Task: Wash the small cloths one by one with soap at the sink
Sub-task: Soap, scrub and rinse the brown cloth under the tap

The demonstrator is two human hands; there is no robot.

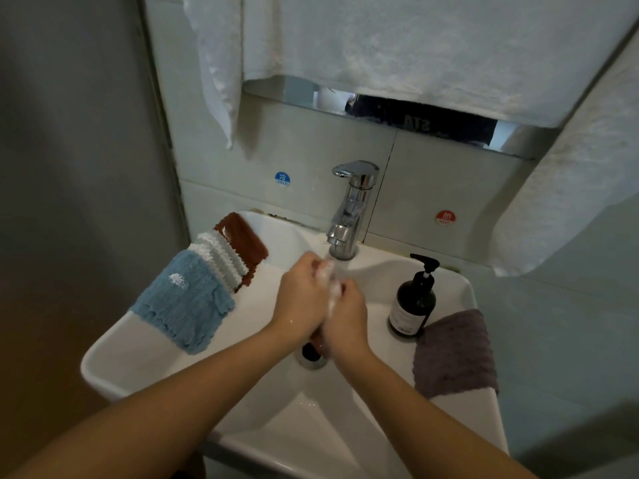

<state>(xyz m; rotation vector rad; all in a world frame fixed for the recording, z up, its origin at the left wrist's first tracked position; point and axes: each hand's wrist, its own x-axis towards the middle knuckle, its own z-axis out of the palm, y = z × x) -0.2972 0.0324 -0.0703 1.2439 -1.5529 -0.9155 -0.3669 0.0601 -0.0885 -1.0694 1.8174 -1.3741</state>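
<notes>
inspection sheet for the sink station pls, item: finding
Surface: white sink, drain partly hidden by the hands.
Job's things: blue cloth, striped white cloth and rust-red cloth overlapping on left rim; purple cloth on right rim; sudsy cloth between the hands; pump soap bottle.
Clutter: nothing seen.
Hands: left hand and right hand clasp the sudsy cloth under the faucet.
Cables: nothing seen.
Surroundings: white towels above; cold sticker, hot sticker.
</notes>
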